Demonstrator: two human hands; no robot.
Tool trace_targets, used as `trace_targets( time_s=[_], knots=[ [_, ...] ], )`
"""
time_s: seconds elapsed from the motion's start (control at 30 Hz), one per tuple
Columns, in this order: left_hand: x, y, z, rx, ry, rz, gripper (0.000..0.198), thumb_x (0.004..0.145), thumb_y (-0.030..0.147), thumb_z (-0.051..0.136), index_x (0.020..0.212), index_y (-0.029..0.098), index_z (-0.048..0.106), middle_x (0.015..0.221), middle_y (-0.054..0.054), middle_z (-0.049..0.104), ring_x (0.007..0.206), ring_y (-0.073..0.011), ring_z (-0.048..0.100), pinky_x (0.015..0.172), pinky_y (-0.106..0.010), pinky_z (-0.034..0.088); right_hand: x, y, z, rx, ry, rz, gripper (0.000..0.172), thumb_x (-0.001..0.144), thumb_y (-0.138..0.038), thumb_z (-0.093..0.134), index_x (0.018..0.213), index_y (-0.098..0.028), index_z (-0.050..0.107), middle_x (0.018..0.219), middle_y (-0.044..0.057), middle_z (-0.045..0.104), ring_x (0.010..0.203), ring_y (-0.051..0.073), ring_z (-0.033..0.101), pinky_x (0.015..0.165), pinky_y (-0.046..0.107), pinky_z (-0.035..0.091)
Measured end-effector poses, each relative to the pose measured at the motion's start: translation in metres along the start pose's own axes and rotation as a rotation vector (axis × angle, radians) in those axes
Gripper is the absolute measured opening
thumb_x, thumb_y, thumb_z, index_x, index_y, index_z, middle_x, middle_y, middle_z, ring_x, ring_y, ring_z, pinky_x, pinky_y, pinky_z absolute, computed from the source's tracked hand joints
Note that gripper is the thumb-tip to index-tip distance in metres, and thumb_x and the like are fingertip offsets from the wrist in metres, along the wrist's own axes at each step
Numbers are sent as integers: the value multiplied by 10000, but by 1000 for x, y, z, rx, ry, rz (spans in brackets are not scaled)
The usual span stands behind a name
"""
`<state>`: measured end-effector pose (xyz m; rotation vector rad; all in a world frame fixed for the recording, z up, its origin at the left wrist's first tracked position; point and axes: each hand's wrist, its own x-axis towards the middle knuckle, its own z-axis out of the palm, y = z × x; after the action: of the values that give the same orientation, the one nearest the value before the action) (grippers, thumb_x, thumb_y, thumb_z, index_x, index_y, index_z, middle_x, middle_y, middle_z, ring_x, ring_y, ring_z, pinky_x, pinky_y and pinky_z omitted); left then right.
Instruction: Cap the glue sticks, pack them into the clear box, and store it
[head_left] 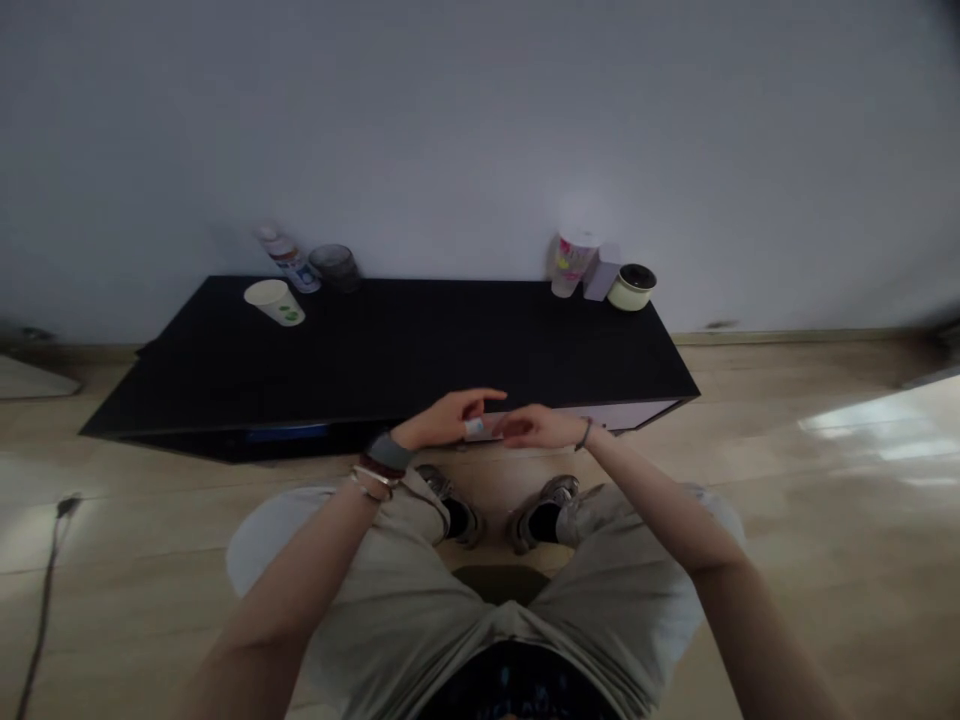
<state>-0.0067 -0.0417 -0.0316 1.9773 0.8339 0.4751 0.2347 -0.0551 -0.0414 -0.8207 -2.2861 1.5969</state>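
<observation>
My left hand (442,418) is over the front edge of the black cabinet (450,340). Its index finger points right, while the other fingers bend around a small white thing (473,427), too blurred to name. Just to the right is my right hand (536,427), palm down with fingers loosely bent and apart. I see nothing in it. The fingertips of both hands are close together, with a narrow gap between them.
Along the cabinet's back left are a paper cup (276,302), a spray can (289,260) and a dark translucent cup (335,266). At the back right stand a lidded plastic cup (573,265), a pale box (601,275) and a cream pot (631,288). A cable (46,600) lies on the floor.
</observation>
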Motion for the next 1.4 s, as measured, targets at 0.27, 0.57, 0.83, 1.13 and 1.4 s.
trace_targets(
  time_s=[0.27,0.57,0.83,1.13,1.4],
  knots=[
    [31,55,-54,-1354,546,312,584,943,294,598,1483,393,398,539,109,269,431,-70,247,449,-178,263,21,-71,-54,878,746,-451,627,848,-288,612,1438,-395,428,568,-95,251,514,124,271,528,243,329],
    [57,21,-27,-1639,730,214,491,1020,166,339,1469,327,454,536,86,289,422,-72,290,449,-181,300,51,-31,-43,1254,849,-527,670,780,-147,496,1402,-396,471,564,-84,177,510,134,193,518,240,287],
    [53,14,-21,-1671,728,194,512,1003,140,325,1462,318,466,541,83,295,424,-75,293,453,-185,300,53,-20,-39,1340,822,-527,704,736,-119,486,1392,-372,489,559,-90,195,517,129,193,528,233,281],
    [51,18,-20,-1674,695,244,523,988,131,325,1456,311,474,539,79,310,437,-80,305,465,-189,306,55,-23,-41,1295,895,-434,666,811,-168,498,1428,-414,445,559,-92,195,504,133,219,530,250,292],
    [53,7,-17,-1613,568,125,329,1017,205,359,1174,225,647,525,86,297,430,-69,292,472,-182,282,48,-17,-37,1129,816,-273,347,894,-350,486,1212,-320,622,494,-94,172,490,138,221,532,243,307]
  ],
)
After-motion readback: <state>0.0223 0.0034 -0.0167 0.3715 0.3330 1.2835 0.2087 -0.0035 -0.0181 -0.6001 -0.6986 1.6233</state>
